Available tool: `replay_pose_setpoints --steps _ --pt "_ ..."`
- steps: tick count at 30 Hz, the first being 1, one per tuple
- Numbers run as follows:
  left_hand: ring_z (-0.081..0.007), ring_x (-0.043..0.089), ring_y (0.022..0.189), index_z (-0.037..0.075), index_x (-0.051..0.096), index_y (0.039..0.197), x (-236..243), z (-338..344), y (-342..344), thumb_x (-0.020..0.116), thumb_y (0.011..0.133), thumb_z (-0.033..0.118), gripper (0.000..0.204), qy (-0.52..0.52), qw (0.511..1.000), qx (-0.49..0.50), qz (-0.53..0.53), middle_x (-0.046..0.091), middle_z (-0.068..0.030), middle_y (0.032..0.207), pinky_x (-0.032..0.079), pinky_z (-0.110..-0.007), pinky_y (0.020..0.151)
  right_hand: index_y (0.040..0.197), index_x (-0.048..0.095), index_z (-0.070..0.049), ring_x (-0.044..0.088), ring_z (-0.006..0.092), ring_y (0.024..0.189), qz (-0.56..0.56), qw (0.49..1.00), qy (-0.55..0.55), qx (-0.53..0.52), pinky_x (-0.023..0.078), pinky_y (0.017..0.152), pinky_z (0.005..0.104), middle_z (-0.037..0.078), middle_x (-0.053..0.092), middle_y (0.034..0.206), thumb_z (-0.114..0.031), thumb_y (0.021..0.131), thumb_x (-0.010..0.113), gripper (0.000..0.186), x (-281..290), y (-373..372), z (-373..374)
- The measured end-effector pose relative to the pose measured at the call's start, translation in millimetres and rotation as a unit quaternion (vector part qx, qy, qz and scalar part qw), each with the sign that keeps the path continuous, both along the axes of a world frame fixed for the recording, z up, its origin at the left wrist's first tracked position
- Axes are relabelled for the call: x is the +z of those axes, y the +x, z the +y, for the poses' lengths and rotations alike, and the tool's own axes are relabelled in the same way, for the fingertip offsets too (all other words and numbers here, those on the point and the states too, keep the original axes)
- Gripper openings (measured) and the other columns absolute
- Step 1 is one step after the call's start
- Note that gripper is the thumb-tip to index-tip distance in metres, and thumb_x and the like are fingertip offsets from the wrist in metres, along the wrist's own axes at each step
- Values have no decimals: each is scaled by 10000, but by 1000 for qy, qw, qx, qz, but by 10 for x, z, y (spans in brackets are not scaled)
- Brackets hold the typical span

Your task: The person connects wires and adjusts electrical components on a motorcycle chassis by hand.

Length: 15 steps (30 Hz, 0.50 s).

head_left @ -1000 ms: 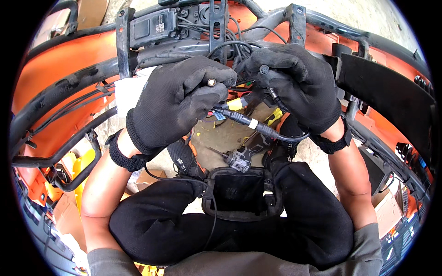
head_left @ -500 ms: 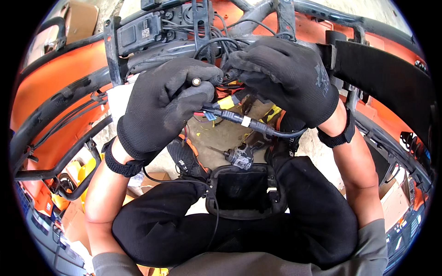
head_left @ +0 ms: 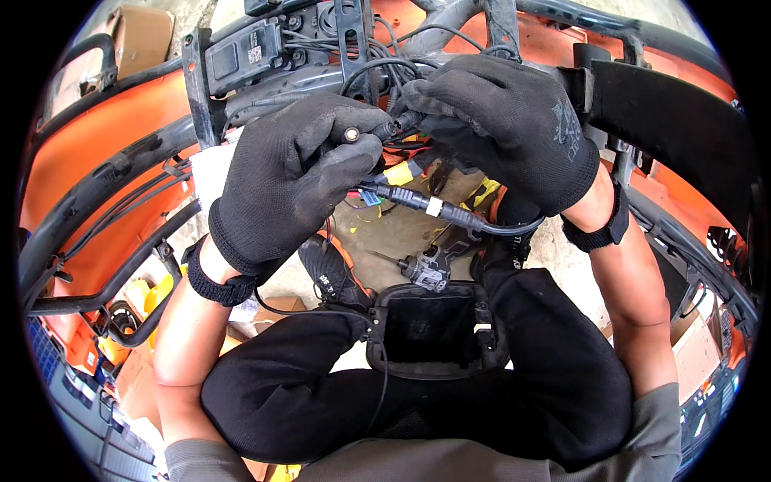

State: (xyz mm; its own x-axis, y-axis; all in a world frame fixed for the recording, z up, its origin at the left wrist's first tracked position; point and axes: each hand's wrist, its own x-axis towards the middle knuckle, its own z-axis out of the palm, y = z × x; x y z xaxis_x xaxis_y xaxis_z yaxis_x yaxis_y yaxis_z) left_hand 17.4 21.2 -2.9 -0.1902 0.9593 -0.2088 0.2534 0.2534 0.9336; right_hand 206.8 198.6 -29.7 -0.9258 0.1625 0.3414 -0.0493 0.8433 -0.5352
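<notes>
Both my hands wear black knit gloves and meet in front of the vehicle frame. My left hand [head_left: 293,173] pinches a small round black cable connector [head_left: 386,131], while a second plug [head_left: 352,135] with a pale round end pokes out between its fingers. My right hand [head_left: 510,132] grips a matching black connector [head_left: 408,121], its end facing the left one. The two ends are very close; whether they touch I cannot tell. Below them hangs a thicker black cable joint [head_left: 430,206] with a white band, beside a wire wrapped in yellow tape [head_left: 398,173].
Dark tubes [head_left: 120,173] and orange panels [head_left: 120,120] surround the work. Behind my hands sit a black control box [head_left: 245,58] and bundled cables. A power drill [head_left: 430,267] lies on the floor beyond an open black bin [head_left: 434,372] between my legs. Cardboard boxes [head_left: 140,40] stand outside.
The connector in my left hand has come slightly nearer to the one in my right hand. The whole view has shifted a little. Both grips stay the same.
</notes>
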Motion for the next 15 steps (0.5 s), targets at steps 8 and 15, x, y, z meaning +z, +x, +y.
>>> replay_pose_setpoints --steps 8,15 --pt "-155 674 849 12 715 1133 -6 13 -5 724 909 93 238 19 999 -12 35 724 -93 994 539 -296 792 1136 681 -95 711 311 924 14 1000 7 1 573 807 419 113 695 1017 -136 855 717 286 10 -23 -34" --pt "-160 680 849 7 718 1129 4 12 7 727 906 91 238 9 999 -11 43 729 -101 997 541 -300 784 1191 699 -130 705 330 981 -31 998 45 11 587 821 413 103 714 1098 -110 755 812 451 62 -7 3"
